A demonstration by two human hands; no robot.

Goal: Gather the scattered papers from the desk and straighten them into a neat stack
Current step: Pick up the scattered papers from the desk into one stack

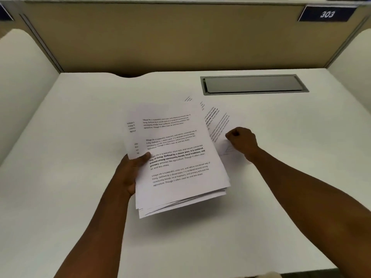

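- The left hand is gripping the stack by its left edge, thumb lying on the top sheet, and is holding it above the table.
- The stack is looking mostly gathered but not yet neat: its sheets are fanning at the far and near edges, and a second sheet is peeking out along the left side.
- The right hand is sitting just right of the stack, fingers curled, pinching the loose sheets that are spreading out from behind the stack's right edge.
- Whether those sheets are lying flat on the table or being lifted, I cannot tell; their near corner seems to be curling under the hand.
- The grey hatch is lying beyond the stack, well apart from the papers.
- A sign reading 303 is hanging on the partition beyond the stack.
- Judging progress: most papers are looking collected; the sheets on the right are still waiting to join, and the squaring of edges is not yet done.
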